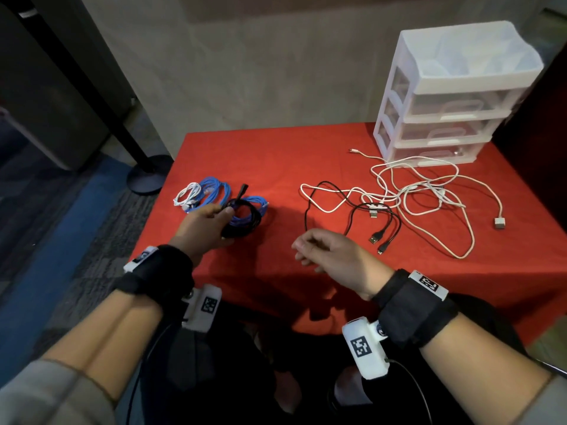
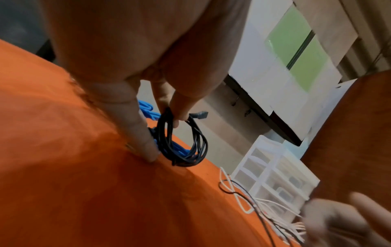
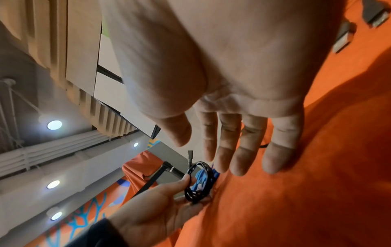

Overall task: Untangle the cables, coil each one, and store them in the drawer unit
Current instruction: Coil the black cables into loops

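Observation:
My left hand (image 1: 211, 222) pinches a coiled black cable (image 1: 245, 217) (image 2: 184, 143) (image 3: 198, 182) between thumb and fingers, its lower edge on the red tablecloth (image 1: 276, 161) atop a coiled blue cable (image 1: 257, 207). Another blue coil (image 1: 213, 190) and a small white coil (image 1: 187, 194) lie just behind. My right hand (image 1: 319, 250) (image 3: 232, 150) hovers over the cloth with relaxed fingers and holds nothing. A tangle of white cables (image 1: 420, 194) and a thin black cable (image 1: 352, 207) lies to its right. The white drawer unit (image 1: 451, 96) stands at the far right, drawers closed.
A black pole with a round base (image 1: 147, 176) stands on the carpet left of the table. The table's front edge (image 1: 306, 317) is near my body. A grey wall runs behind the table.

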Motion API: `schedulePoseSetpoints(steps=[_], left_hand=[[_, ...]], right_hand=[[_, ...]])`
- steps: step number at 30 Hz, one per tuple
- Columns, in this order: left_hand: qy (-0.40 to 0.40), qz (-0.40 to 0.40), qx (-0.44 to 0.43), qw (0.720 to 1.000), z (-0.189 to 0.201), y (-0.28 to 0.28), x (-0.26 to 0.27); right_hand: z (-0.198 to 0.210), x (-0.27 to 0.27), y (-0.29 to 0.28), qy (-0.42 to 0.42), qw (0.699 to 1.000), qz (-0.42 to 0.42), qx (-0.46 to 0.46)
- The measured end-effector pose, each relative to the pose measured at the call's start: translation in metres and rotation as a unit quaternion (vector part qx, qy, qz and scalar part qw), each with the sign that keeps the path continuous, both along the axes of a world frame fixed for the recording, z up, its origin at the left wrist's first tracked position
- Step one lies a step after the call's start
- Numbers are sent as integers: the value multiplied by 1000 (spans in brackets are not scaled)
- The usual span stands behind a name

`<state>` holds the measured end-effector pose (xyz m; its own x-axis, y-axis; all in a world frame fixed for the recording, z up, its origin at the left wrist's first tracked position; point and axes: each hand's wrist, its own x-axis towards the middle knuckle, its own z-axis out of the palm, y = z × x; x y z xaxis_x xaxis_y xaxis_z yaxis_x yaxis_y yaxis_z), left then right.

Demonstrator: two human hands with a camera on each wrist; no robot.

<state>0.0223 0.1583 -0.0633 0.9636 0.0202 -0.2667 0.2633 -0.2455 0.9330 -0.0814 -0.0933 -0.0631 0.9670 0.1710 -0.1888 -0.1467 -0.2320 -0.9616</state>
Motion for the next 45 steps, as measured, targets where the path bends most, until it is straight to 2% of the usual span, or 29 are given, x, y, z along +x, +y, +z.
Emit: schedulePoseSetpoints(steps=[4, 7, 10, 13, 15, 17, 19, 20, 21, 23, 25, 26, 28, 29, 31, 33, 34, 37, 39, 41, 45], left_hand=[[-12, 24, 74, 997, 0, 5, 42], [-8, 43, 139, 989, 2, 4, 62], [-37, 40, 230, 972, -1, 7, 71], [-54, 47, 256, 964, -5, 13, 68], [-112, 72, 290, 948, -7, 15, 61], [-220, 114, 315, 916, -1, 6, 47], [-323, 121, 266, 900, 10, -19, 27], [-346, 95, 243, 901, 10, -35, 18], [-338, 51, 237, 909, 9, -54, 10], [-226, -69, 270, 933, 6, -94, -7], [-87, -190, 322, 923, 4, -127, -17], [-46, -231, 331, 914, 2, -137, -15], [-41, -250, 339, 906, -1, -141, 0], [-57, -232, 333, 912, 1, -137, 9], [-117, -149, 289, 938, 12, -121, 23], [-159, -54, 160, 973, 34, -101, 31], [-179, -11, 97, 979, 47, -90, 36], [-250, 105, 18, 962, 85, -52, 48], [-267, 128, -27, 955, 107, -37, 49], [-261, 117, -81, 955, 123, -32, 44], [-251, 71, -125, 957, 141, -36, 27]], right_hand=[[-3, 2, -13, -16, 999, -12, -46], [-6, 8, -30, -54, 991, -45, -116], [-4, 16, -54, -127, 968, -82, -202], [-2, 20, -83, -166, 936, -114, -289], [-3, 21, -99, -153, 922, -119, -335], [-4, 21, -111, -138, 917, -129, -350], [-3, 21, -119, -139, 911, -152, -357], [-3, 22, -121, -140, 908, -163, -360], [-2, 24, -120, -141, 906, -168, -361], [-1, 29, -108, -138, 915, -140, -353], [-1, 37, -89, -138, 927, -74, -340], [-2, 41, -79, -136, 927, -47, -345], [-7, 51, -70, -109, 914, -21, -389], [-8, 55, -72, -80, 910, -25, -406], [-3, 58, -82, -28, 924, -63, -376], [-1, 60, -94, -6, 942, -101, -320], [0, 61, -98, 1, 944, -105, -312], [-2, 64, -105, 7, 940, -116, -321], [0, 65, -109, 5, 937, -119, -328], [3, 65, -112, 12, 938, -115, -327], [6, 61, -113, 21, 942, -94, -321]])
